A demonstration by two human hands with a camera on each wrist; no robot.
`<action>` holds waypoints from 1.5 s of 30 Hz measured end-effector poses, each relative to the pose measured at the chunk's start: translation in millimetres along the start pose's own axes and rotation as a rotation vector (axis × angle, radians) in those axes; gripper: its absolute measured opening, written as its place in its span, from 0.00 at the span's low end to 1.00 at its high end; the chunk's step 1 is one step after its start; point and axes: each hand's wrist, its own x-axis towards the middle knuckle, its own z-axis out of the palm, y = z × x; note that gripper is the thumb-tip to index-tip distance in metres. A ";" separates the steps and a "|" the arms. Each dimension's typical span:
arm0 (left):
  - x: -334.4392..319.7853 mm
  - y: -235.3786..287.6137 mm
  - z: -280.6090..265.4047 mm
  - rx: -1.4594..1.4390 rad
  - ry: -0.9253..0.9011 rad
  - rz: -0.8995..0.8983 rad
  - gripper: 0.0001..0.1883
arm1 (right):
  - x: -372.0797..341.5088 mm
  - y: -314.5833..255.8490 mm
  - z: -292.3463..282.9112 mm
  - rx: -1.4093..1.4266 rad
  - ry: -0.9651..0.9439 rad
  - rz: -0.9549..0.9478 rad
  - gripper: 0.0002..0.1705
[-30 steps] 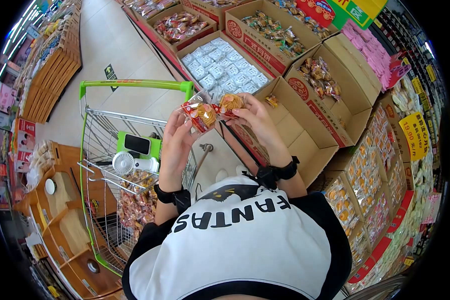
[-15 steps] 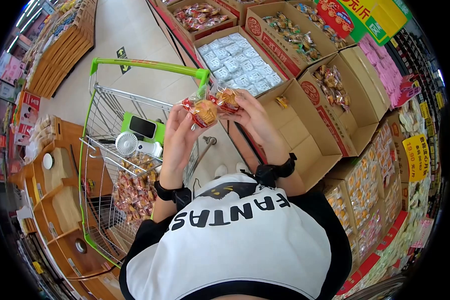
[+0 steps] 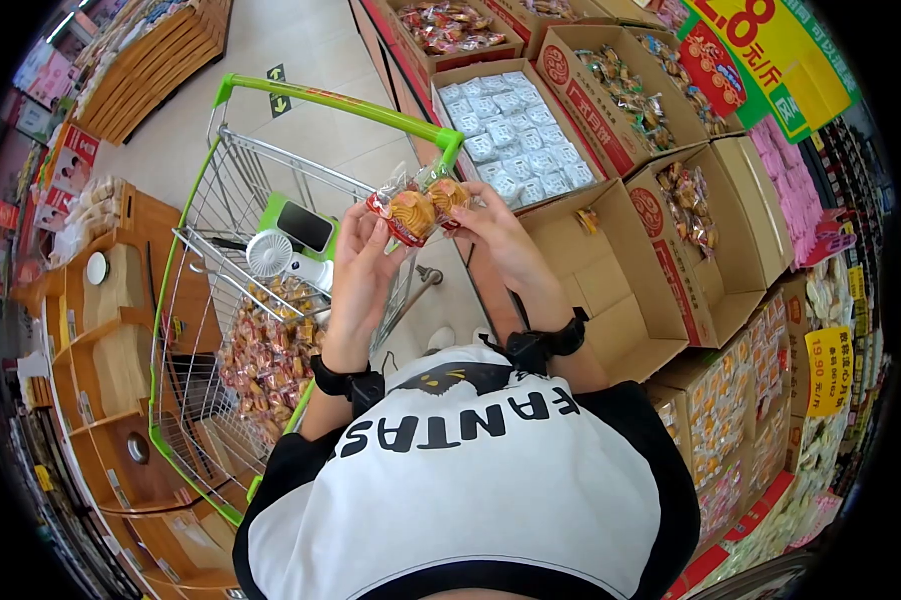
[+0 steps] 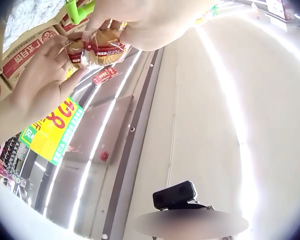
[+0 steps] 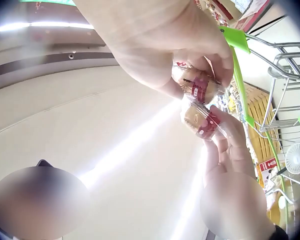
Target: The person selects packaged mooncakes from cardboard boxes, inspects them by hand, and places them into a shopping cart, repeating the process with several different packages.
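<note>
In the head view I hold up two mooncakes in clear and red wrappers, side by side in front of my chest. My left hand (image 3: 364, 258) pinches the left mooncake (image 3: 411, 215) between thumb and fingers. The right mooncake (image 3: 448, 197) is gripped by my right hand (image 3: 503, 235), and the two wrappers overlap. Seen from the left wrist, the left hand's mooncake (image 4: 106, 47) shows a red printed band. In the right wrist view, the right hand's mooncake (image 5: 195, 82) sits just above the other one, its far side hidden by my fingers.
A shopping cart with a green handle (image 3: 341, 108) stands at left, carrying a white fan (image 3: 269, 254), a phone (image 3: 306, 226) and a pile of wrapped mooncakes (image 3: 261, 365). Cardboard boxes (image 3: 611, 270) line the right side, one full of white packets (image 3: 511, 130). Wooden shelving (image 3: 101, 350) stands left.
The cart and boxes have shifted in the head view as the camera turned; the boxes slid right and down. Both hands keep their mooncakes, which now sit slightly closer together.
</note>
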 end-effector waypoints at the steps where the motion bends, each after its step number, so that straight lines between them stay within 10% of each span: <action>1: -0.4 0.5 -1.5 -0.003 0.009 0.009 0.12 | 1.2 1.1 2.6 0.014 -0.006 0.017 0.19; 23: -43.6 27.4 -45.8 -0.027 0.249 0.141 0.11 | 26.6 37.2 78.5 -0.290 -0.371 -0.087 0.38; 39: -144.7 57.1 -113.6 -0.113 0.731 0.378 0.18 | 20.7 92.9 187.5 -0.325 -0.964 0.005 0.33; 41: -163.7 56.9 -124.9 -0.123 0.805 0.381 0.18 | 23.9 127.0 191.4 -0.552 -1.011 -0.243 0.32; 45: -197.5 42.1 -156.8 -0.069 1.044 0.316 0.16 | 11.8 151.6 210.4 -0.576 -1.131 0.178 0.31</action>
